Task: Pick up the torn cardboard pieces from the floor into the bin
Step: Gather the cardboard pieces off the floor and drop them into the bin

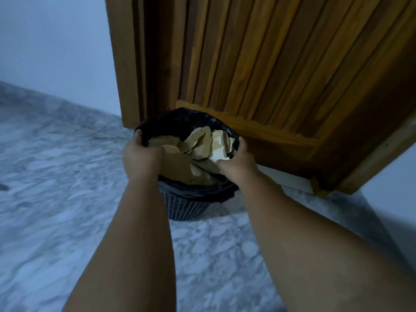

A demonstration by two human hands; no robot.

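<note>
Both hands grip the black liner at the rim, the left hand [140, 157] and right hand [238, 164] closed on opposite sides of the mesh bin [186, 208], which stands on the grey marble floor [56, 176] against a wooden slatted door [270, 64], torn cardboard pieces [198, 149] heaped inside.

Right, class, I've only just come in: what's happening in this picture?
A person is reaching both hands into a mesh bin lined with a black bag, standing on a marble floor by a wooden door. The left hand and right hand grip the bag's rim at either side. Torn cardboard pieces already fill the bin. No cardboard shows on the visible floor.
</note>
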